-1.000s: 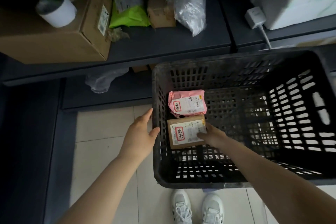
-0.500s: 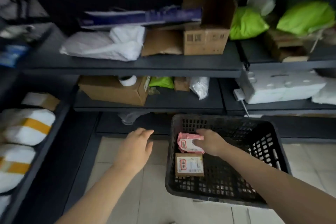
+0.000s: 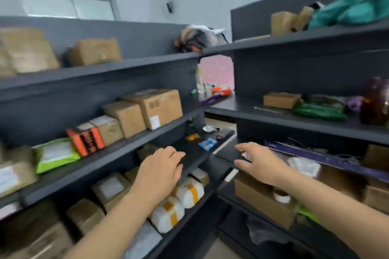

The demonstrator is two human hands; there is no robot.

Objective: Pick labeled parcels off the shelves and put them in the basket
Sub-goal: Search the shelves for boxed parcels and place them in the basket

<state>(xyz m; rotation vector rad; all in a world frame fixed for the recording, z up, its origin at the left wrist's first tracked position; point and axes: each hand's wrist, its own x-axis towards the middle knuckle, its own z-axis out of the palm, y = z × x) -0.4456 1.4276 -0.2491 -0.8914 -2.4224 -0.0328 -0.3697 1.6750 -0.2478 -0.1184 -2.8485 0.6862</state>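
In the head view your left hand [image 3: 160, 171] and right hand [image 3: 260, 164] both hover with fingers loosely spread and nothing in them, before the dark grey shelves [image 3: 126, 147]; the basket is out of sight. On the left shelves, the brown cardboard box with a white label [image 3: 162, 107] looks stiff and probably middling in weight, so clasp it across two opposite faces. The lime-green plastic mailer with a white label [image 3: 54, 154] looks soft, light and slick, so scoop under it rather than pinch a corner.
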